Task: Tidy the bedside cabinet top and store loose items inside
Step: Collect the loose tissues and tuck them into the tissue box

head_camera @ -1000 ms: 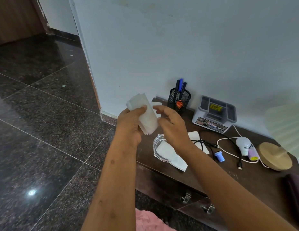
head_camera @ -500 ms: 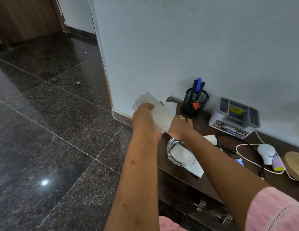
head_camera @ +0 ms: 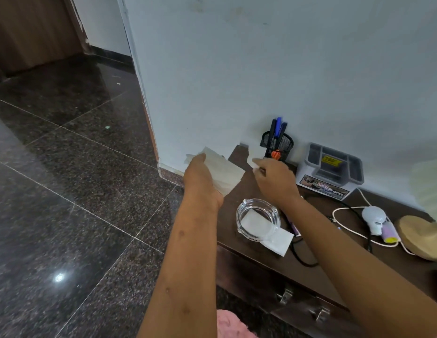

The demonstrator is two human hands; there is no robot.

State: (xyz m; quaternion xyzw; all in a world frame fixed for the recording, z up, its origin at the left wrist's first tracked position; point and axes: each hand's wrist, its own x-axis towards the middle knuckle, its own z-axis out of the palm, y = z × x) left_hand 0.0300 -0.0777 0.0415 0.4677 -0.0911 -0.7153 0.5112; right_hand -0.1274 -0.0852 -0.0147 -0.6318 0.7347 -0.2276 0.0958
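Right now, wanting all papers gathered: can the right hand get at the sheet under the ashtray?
Probably yes: the sheet juts out bare from under the ashtray, close below the right hand, though the ashtray pins it.

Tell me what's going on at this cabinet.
A person is tidying the top of a dark bedside cabinet. The left hand holds a stack of white papers over its left end. The right hand has its fingertips at a small white scrap beside the mesh pen holder; whether it grips the scrap is unclear. A glass ashtray sits on another paper, cables lie loose, and the drawers are shut.
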